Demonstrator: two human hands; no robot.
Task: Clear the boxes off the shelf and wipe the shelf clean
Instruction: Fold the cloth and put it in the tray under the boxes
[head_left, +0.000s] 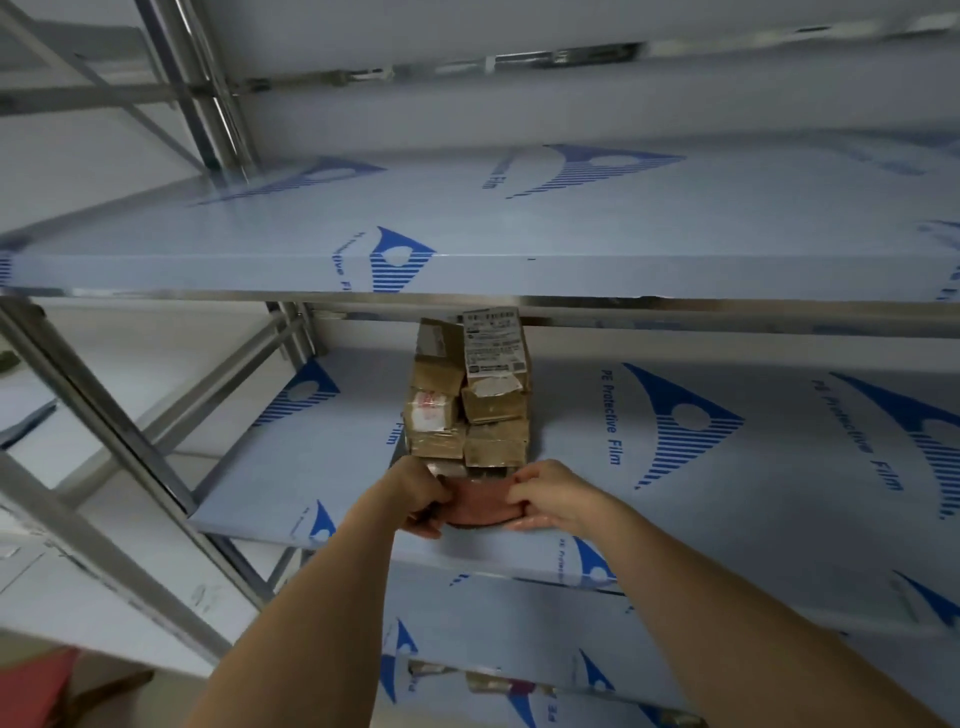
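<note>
The left hand (423, 501) and the right hand (545, 496) both pinch a small reddish-brown cloth (480, 506), one hand at each end, fingers curled around it. The cloth sits on the pale blue film-covered metal shelf (701, 467), near its front edge. Just behind the cloth, on the same shelf, stands a stack of small brown cardboard boxes (470, 395). The top box has a white paper label (492, 340).

Readable text: shelf film only
"PE Protective Film" in blue on the shelf (727, 467) film; shipping label (492, 340) on top box is blurred, unreadable.
</note>
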